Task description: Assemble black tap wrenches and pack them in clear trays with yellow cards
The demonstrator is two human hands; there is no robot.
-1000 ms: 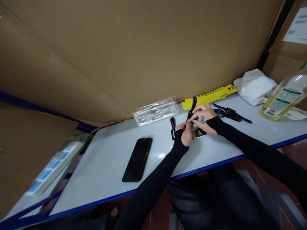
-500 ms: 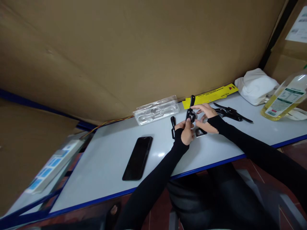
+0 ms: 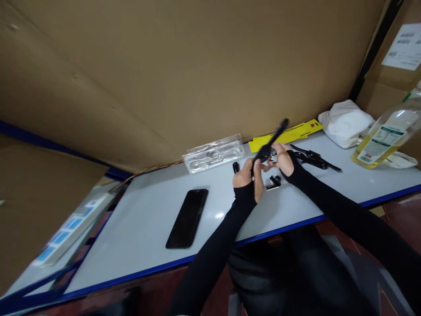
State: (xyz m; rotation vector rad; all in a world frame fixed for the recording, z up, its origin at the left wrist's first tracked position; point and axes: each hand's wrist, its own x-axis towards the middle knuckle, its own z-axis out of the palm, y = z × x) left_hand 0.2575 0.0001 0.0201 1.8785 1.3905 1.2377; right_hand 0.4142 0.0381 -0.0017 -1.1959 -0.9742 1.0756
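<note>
As the black tool (image 3: 264, 153) swings round, its far handle tips over to between one and two o'clock, blurred with speed, and the round metal part that faced us half a second ago has gone from sight! It's up between the two hands, above the surface (image 3: 141, 219). The left hand (image 3: 248, 175) stays clamped on its body; the right hand (image 3: 285, 160) has bent fingers in close beside it, but whether they've closed on anything, I can't tell. That turn, I'd judge, offers the right fingers another side to work at. Down at five o'clock from the tool, a small black piece with a shiny edge (image 3: 273, 181) shows more fully now. Other black tools (image 3: 311, 158) lie at three o'clock from the right hand, the phone (image 3: 187, 218) at eight from the left.
</note>
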